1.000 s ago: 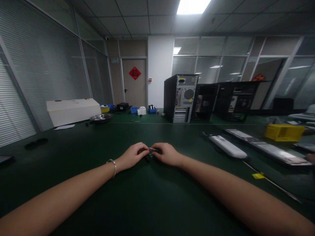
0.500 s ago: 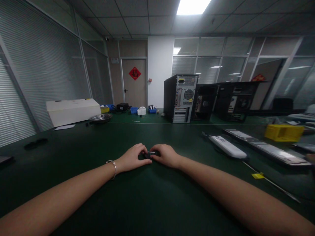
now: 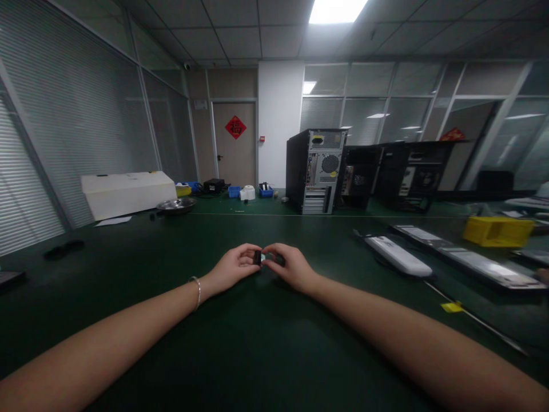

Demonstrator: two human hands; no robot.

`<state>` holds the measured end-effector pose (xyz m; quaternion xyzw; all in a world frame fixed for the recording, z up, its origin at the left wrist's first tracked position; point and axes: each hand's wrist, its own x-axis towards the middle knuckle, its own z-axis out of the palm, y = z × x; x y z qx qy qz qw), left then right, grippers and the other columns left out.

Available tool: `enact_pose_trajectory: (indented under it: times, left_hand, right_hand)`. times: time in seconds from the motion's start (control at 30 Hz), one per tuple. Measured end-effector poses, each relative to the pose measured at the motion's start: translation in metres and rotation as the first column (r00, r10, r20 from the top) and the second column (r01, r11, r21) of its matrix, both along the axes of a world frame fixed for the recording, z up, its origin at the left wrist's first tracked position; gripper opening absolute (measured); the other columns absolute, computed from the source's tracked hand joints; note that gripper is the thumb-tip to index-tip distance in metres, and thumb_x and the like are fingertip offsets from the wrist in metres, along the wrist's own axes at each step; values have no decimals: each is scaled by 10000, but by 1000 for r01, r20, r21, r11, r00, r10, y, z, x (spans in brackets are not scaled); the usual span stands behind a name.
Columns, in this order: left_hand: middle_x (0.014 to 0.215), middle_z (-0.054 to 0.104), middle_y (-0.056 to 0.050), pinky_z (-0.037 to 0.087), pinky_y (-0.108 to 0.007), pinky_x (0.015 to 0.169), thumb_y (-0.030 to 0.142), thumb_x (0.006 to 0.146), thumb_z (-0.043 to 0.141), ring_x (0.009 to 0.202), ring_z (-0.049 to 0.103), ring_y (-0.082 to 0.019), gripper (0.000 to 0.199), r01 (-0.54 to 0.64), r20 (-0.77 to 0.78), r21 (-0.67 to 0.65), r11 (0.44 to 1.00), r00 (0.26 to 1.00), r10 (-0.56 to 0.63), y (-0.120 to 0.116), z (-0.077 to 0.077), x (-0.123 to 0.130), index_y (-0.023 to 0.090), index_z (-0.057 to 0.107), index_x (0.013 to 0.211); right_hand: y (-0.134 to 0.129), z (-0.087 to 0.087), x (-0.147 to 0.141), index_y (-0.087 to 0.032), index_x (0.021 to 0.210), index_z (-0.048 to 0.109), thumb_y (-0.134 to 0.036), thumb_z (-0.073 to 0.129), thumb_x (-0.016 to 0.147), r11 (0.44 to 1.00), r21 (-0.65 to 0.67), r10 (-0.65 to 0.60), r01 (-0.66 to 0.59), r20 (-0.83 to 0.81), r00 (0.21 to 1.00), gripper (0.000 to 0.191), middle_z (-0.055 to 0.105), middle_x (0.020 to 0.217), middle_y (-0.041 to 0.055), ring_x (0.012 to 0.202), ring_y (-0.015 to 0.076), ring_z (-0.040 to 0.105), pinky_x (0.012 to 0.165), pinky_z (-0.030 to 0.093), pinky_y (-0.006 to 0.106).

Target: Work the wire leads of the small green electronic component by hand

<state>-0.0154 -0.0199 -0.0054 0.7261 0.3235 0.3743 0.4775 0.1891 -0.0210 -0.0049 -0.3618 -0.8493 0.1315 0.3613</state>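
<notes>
Above the green table, my left hand pinches a small black block-like piece between thumb and fingers. A silver bangle circles the left wrist. Facing it is my right hand, its thumb and index finger curved around a small pale piece against the black one. Both pieces are too small and dim to name, and I cannot tell whether they are joined. The fingertips of the two hands almost meet.
Computer towers stand at the back. On the right lie a white power strip, long light panels, a thin rod and a yellow bin. A metal bowl and white box are back left.
Both hands have risen slightly and turned. The black piece now stands upright between the fingertips, with a pale part showing. The thin shiny part seen between the hands earlier no longer shows.
</notes>
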Motion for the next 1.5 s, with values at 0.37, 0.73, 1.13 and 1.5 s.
enact_pose_trajectory:
  times: [0.37,0.73,1.13,1.5]
  left_hand:
    - [937,622,-41,507,-340,814,162,735,650,842,620,-159,397,-8,-51,22,1000,999,9,-3,-1,2,161,522,1111]
    - [938,647,-55,494,-374,843,197,727,670,872,632,-190,453,-10,-37,-23,1000,999,10,-2,-1,2,152,531,1156]
    - [1093,631,-106,471,-387,879,205,794,606,930,625,-197,472,-51,70,-93,994,996,58,-3,5,-1,153,497,1251]
    - [937,643,-62,482,-328,781,162,761,586,784,628,-158,396,-132,47,-54,990,990,134,-1,5,1,135,570,1156]
  right_hand:
    - [-5,0,-4,-204,1061,605,-295,587,819,999,33,-37,36,44,998,259,644,912,37,806,158,581,691,425,251]
    - [-1,-3,-5,-204,1053,630,-318,599,813,1000,23,-11,12,-20,1000,268,655,902,40,793,162,581,684,420,252]
    - [-4,-1,-3,-212,1235,522,-220,473,879,994,100,42,-54,117,992,360,641,955,59,821,155,579,726,413,243]
    - [-7,4,0,-237,1165,540,-178,496,851,977,207,-9,-53,286,958,323,626,954,39,882,156,563,741,396,238]
